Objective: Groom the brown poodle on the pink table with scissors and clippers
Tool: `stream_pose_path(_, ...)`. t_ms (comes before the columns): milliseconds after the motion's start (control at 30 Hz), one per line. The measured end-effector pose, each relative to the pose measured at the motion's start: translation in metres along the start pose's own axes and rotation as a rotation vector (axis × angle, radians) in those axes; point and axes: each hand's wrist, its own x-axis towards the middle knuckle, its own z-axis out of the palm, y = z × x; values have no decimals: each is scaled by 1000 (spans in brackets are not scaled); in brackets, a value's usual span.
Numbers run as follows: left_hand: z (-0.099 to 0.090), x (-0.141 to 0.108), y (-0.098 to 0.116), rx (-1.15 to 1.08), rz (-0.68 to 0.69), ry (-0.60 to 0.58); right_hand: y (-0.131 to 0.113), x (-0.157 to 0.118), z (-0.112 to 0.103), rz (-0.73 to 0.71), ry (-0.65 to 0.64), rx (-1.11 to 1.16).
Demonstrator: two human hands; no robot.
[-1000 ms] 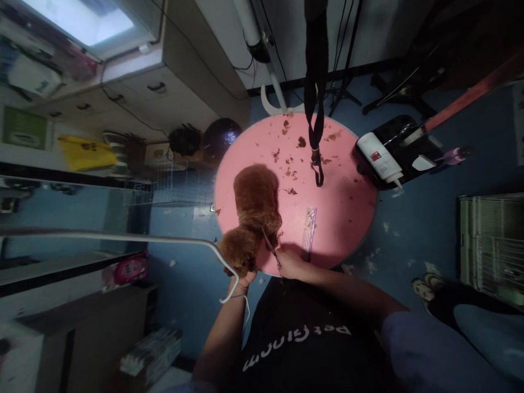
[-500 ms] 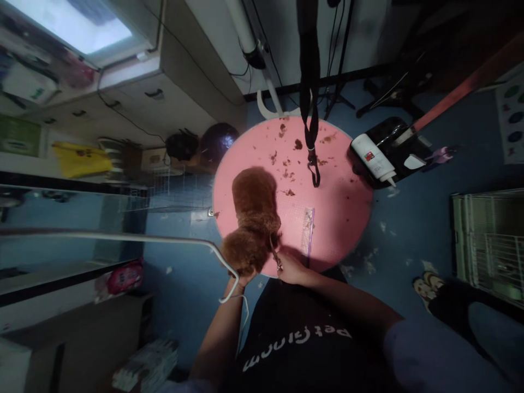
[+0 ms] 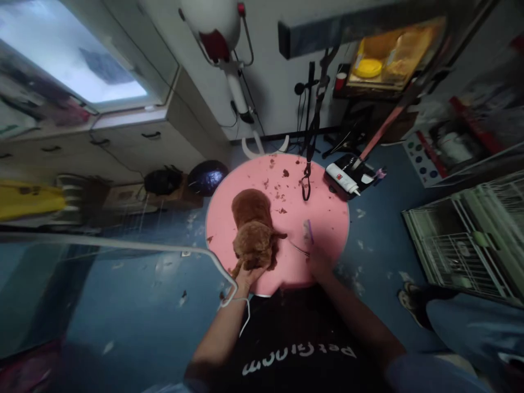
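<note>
A small brown curly-coated dog is on the round pink grooming table, its head toward me. My left hand is closed around the underside of the dog's muzzle. To the right of the dog, my right hand is blurred and closed on a pair of scissors. Their thin blades point left toward the dog's ear, apart from the fur; the handles are hidden in my fingers. Just beyond that hand lies a comb with a purple edge.
Clumps of cut fur lie on the tabletop. A black noose hangs over it. A black tray with a white bottle is at the right edge. A white hose crosses from the left. Another person's shoes are at right.
My right hand has moved right, away from the dog's head, with the scissors. The dog's head now faces me more squarely. The view has tilted up, showing more of the wall.
</note>
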Motion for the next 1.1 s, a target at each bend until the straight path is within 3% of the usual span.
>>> stream_pose_path(100,20,-4,-1,79,-23,-179,-2,-12,4,159,62,110)
stream_pose_path(200,31,-8,0,137,-5,-288,-21,-32,10,179,126,181)
stream_pose_path(333,40,-9,4,166,36,-309,-75,-56,24,36,371,210)
stream_pose_path(433,40,-8,9,193,-2,-358,-110,-55,31,-119,510,292)
stream_pose_path(500,38,-6,12,228,-43,-388,-121,-48,31,-89,545,367)
stream_pose_path(600,34,-3,16,261,-84,-402,-125,-41,32,38,561,430)
stream_pose_path(733,30,-3,19,287,-97,-409,-131,-41,37,-54,583,541)
stream_pose_path(800,29,-6,21,304,-95,-389,-129,-38,42,-8,555,701)
stream_pose_path(933,33,-13,22,298,-60,-320,-99,-28,57,264,450,955)
stream_pose_path(1033,38,-19,18,305,-11,-257,-72,-25,64,318,429,1029)
stream_pose_path(1100,39,-23,17,375,22,-208,-69,-25,62,299,424,1168)
